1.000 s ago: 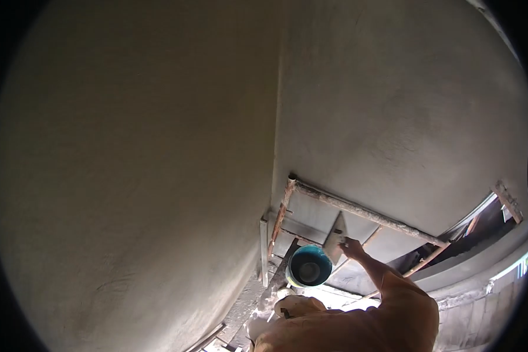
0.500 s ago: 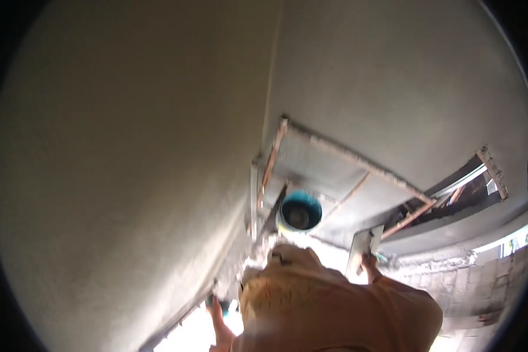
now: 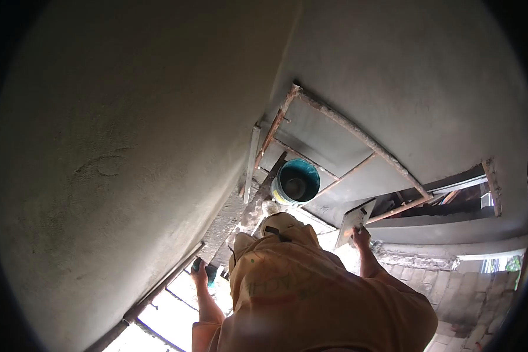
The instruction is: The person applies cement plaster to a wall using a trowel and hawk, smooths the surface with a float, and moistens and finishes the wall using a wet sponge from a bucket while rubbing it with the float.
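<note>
My right hand [image 3: 362,236] grips a plastering trowel [image 3: 352,220], a flat rectangular plate smeared grey, out to the right of my body. My left hand [image 3: 200,272] is low on the left beside the wall, with its fingers closed on a dark teal object [image 3: 212,274] whose kind I cannot make out. A teal bucket [image 3: 282,186] stands just beyond my feet, with some grey material at its bottom.
A plastered wall [image 3: 129,176] rises on the left and meets another grey wall [image 3: 405,88]. A rusty scaffold frame [image 3: 358,132] leans in front of that wall. Planks [image 3: 266,183] lie underfoot. An opening [image 3: 452,199] with timber is at the right.
My view has shifted, and the bucket and scaffold frame appear higher in it. My left hand appears farther left and higher. The trowel is still in my right hand, now slightly higher and left.
</note>
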The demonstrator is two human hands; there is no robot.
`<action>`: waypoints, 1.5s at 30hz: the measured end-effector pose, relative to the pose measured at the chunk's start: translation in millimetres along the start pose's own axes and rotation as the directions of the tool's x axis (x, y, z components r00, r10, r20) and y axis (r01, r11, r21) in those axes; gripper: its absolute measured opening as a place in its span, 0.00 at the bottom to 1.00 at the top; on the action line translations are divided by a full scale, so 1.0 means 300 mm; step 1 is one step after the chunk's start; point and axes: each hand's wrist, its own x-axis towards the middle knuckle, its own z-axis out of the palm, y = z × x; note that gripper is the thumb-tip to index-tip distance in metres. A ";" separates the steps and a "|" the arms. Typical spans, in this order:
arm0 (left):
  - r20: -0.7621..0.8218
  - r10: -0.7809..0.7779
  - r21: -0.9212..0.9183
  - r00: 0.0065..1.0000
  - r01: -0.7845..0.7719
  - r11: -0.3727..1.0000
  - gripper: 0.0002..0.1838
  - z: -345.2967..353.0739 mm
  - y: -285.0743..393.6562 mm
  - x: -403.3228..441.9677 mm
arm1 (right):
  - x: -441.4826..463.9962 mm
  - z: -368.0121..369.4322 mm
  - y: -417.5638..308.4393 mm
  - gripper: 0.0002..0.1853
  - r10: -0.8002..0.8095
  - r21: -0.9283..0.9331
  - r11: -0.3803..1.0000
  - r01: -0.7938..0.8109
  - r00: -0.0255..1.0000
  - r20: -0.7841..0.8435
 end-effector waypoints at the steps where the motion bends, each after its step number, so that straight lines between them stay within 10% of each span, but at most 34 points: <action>1: -0.067 0.012 -0.009 0.998 -0.012 1.000 0.33 0.006 -0.026 -0.013 | 0.032 0.004 -0.014 0.21 0.022 0.044 0.999 -0.023 0.999 0.035; 13: -0.195 -0.324 -0.347 0.926 0.243 0.906 0.35 -0.014 -0.183 -0.336 | 0.540 0.075 -0.437 0.22 -0.251 0.110 0.967 0.228 0.928 0.277; 16: -0.221 -0.446 -0.379 0.867 0.345 0.858 0.38 0.028 -0.250 -0.449 | 0.712 0.189 -0.435 0.19 -0.629 0.044 0.774 0.632 0.758 0.172; 18: -0.454 -0.478 -0.257 0.752 0.403 0.878 0.37 0.110 -0.354 -0.506 | 0.767 0.196 -0.535 0.16 -0.459 0.141 0.888 0.438 0.823 0.336; 20: -0.255 -0.510 -0.538 0.822 0.318 0.781 0.35 0.145 -0.304 -0.596 | 0.897 0.309 -0.486 0.19 -0.608 0.239 0.794 0.560 0.730 0.311; 30: -0.525 -0.529 -0.426 0.667 0.332 0.841 0.26 0.308 -0.097 -0.884 | 1.195 0.571 -0.478 0.23 -0.638 0.142 0.715 0.685 0.555 0.534; 32: -0.546 -0.539 -0.434 0.642 0.334 0.837 0.25 0.310 -0.029 -0.923 | 1.346 0.764 -0.366 0.24 -0.972 -0.200 -0.157 0.967 -0.116 0.206; 33: -0.559 -0.532 -0.408 0.636 0.348 0.844 0.26 0.314 -0.026 -0.940 | 1.295 0.721 -0.440 0.24 -0.970 0.046 0.092 0.995 0.079 0.232; 45: -0.525 -0.649 -0.511 0.551 0.407 0.758 0.29 0.420 -0.036 -1.077 | 1.209 0.762 -0.986 0.25 -0.720 0.220 0.376 0.900 0.134 0.681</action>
